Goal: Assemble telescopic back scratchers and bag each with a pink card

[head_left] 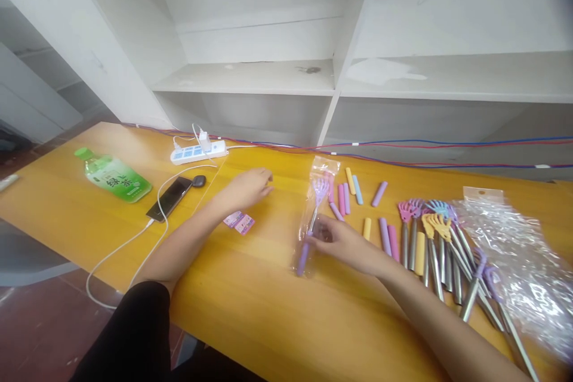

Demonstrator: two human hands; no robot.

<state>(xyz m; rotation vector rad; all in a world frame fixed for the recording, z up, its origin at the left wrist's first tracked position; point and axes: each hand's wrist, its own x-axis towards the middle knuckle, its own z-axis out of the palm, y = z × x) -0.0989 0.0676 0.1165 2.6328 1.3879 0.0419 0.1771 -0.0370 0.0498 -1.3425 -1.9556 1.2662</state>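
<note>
Head view: right fingers, apparently near-closed, on the bagged purple scratcher

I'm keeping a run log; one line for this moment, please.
right hand: touching bagged purple back scratcher; left hand: near pink cards; nearby: loose coloured tubes

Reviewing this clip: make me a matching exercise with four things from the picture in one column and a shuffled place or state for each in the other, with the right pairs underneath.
Things
1. Bagged back scratcher
2. Green-capped bottle
3. Smartphone
4. Power strip

Places and states
A. Has a small black object by its far end
B. Touched by the right hand
C. Has a white adapter plugged in
D. Furthest left of the four in the picture

Right pairs: 1-B, 2-D, 3-A, 4-C
</note>
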